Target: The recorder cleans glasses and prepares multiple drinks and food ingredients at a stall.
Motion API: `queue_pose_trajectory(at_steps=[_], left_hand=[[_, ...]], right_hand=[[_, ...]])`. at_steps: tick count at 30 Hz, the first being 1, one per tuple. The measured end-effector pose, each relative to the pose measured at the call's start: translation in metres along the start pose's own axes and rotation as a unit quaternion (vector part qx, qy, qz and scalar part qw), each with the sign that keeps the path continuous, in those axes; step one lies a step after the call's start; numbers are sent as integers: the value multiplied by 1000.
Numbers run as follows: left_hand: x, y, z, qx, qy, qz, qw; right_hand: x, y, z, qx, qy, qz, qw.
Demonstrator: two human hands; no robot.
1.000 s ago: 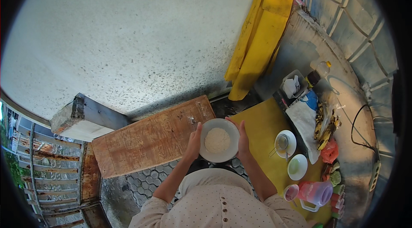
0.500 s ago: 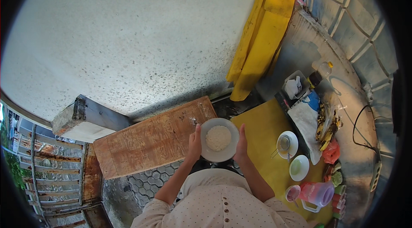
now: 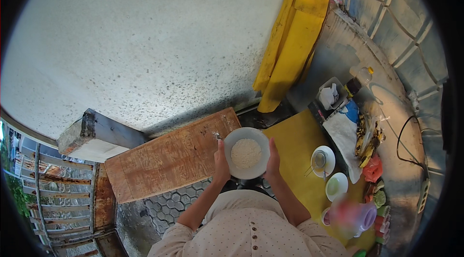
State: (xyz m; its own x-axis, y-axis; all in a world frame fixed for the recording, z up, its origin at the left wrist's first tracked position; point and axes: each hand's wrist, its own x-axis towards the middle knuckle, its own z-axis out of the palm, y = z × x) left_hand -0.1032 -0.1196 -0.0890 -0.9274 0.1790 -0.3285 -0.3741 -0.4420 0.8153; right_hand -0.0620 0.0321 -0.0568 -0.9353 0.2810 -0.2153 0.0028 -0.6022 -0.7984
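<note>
Between my two hands is a pale, round bowl [image 3: 246,132] with a mound of whitish, flour-like powder [image 3: 246,153] in its middle. My left hand [image 3: 222,164] grips the bowl's left side, thumb up along the rim. On the opposite side my right hand [image 3: 272,161] holds it the same way, with the fingers mostly hidden beneath. The bowl is held in front of my body, above the gap between a wooden bench and a yellow-topped table.
The brown wooden bench [image 3: 169,156] lies left. On the yellow tabletop [image 3: 290,143], at right, stand a white bowl with a strainer [image 3: 319,160], a bowl of something green [image 3: 334,187] and a blurred pink jug [image 3: 350,216]. Farther back are bananas [image 3: 368,146] and a bottle [image 3: 358,82].
Both hands have carried the bowl slightly away from my body and a touch to the left. My grip on it stays the same.
</note>
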Motion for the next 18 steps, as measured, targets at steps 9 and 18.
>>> queue_pose_trajectory(at_steps=[9, 18], left_hand=[[-1, -5, 0, 0, 2, -2, 1000], [6, -8, -11, 23, -4, 0, 1000]], right_hand=[[-3, -3, 4, -45, -42, 0, 998], [1, 8, -14, 2, 17, 24, 1000]])
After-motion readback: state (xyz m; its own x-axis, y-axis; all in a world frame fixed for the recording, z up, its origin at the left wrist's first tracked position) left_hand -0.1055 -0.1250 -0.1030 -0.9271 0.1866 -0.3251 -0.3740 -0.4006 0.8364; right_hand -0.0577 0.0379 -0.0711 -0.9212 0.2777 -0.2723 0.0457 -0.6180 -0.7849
